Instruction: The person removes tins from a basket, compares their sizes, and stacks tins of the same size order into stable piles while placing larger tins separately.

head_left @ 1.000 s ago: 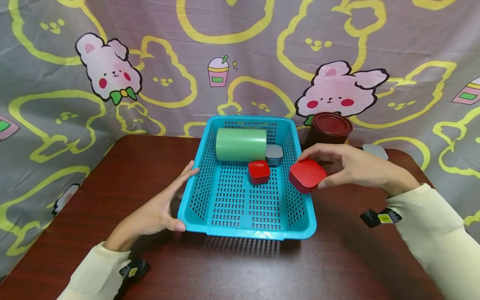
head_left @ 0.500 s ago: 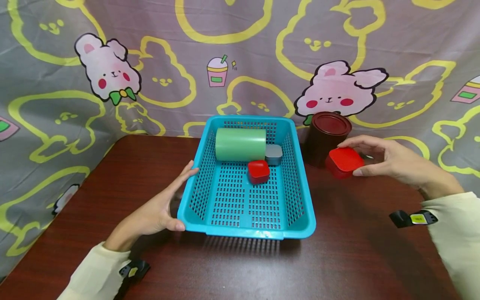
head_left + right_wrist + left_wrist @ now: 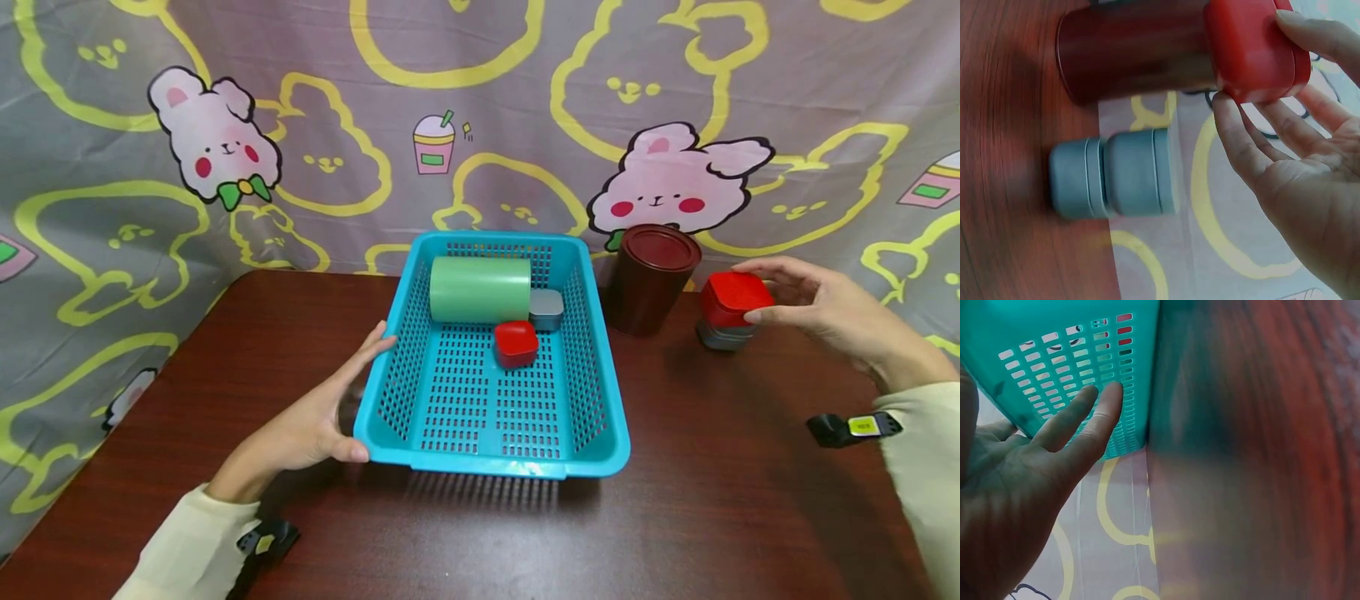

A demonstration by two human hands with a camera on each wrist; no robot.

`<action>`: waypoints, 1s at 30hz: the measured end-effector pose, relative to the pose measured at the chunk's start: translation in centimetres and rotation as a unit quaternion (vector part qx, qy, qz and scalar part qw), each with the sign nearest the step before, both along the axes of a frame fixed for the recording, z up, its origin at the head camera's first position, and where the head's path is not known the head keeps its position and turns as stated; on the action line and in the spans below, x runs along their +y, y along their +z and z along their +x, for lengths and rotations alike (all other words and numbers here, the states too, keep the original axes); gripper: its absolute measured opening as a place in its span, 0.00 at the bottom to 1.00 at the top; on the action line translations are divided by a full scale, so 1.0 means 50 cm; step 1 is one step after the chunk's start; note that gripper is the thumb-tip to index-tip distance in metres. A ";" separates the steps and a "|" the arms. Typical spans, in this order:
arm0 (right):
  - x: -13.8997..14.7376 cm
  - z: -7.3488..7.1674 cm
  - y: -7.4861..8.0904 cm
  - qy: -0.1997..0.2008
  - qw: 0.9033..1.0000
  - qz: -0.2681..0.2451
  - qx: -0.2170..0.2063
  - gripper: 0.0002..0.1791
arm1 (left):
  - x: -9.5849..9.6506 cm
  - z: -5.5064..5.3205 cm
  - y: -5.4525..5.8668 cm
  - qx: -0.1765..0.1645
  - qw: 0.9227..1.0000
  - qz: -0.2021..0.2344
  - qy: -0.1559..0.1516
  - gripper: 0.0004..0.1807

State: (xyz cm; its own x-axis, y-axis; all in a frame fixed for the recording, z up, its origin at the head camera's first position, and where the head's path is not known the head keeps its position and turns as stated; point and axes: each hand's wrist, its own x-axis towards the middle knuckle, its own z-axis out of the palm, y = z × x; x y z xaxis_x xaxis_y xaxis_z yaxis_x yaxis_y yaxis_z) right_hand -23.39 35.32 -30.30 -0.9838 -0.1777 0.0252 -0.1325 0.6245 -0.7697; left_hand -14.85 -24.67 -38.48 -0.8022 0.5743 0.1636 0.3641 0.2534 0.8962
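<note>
since a second ago, the right hand (image 3: 832, 317) has moved away from the basket (image 3: 491, 469), past the brown can (image 3: 651, 283), taking the red box (image 3: 737, 296) along. thumb and fingers pinch that box, which hangs near the two stacked grey boxes (image 3: 1132, 175); the right wrist view shows it apart from them. the left hand (image 3: 318, 421) is spread wide, thumb at the basket's near left corner, fingers straight along its left side. inside the basket a green tube (image 3: 480, 290) lies on its side at the back, with a small grey box (image 3: 546, 304) at its right end and a second red box (image 3: 516, 342) just in front. basket and can stand on the dark wooden table (image 3: 480, 550).
</note>
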 end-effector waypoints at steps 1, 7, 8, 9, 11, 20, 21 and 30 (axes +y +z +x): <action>0.004 -0.003 -0.002 -0.007 1.000 0.000 0.001 0.30 | 0.000 0.000 0.000 -0.001 1.000 0.001 -0.001 0.66; 0.031 -0.022 -0.016 -0.040 0.999 0.001 0.001 0.32 | 0.001 0.000 -0.001 0.000 1.000 0.001 0.000 0.65; 0.035 -0.024 -0.019 -0.044 0.999 0.000 0.003 0.33 | 0.001 0.000 -0.002 -0.001 1.000 0.003 -0.001 0.65; 0.039 -0.026 -0.021 -0.047 0.999 0.002 0.001 0.33 | 0.001 0.000 -0.001 -0.003 1.000 0.005 -0.002 0.65; 0.047 -0.029 -0.025 -0.049 0.999 0.003 0.001 0.34 | 0.001 0.000 -0.002 -0.005 1.000 0.008 -0.005 0.65; 0.059 -0.041 -0.036 -0.070 0.997 0.023 -0.009 0.35 | 0.000 -0.001 -0.003 -0.001 1.000 0.005 -0.005 0.66; 0.060 -0.043 -0.037 -0.072 0.997 0.024 -0.009 0.35 | 0.000 -0.001 -0.003 -0.003 1.000 0.006 -0.007 0.66; 0.069 -0.054 -0.046 -0.076 0.997 0.022 -0.016 0.40 | -0.001 -0.001 -0.004 -0.013 1.000 0.020 -0.019 0.66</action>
State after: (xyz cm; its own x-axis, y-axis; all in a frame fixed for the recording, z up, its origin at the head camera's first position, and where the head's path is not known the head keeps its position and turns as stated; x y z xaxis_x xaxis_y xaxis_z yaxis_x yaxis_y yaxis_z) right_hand -26.10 38.78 -32.61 -0.9996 -0.0275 -0.0104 -0.0107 0.6690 -0.7432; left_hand -14.89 -24.71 -38.70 -0.7848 0.5973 0.1656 0.3482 0.2039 0.9149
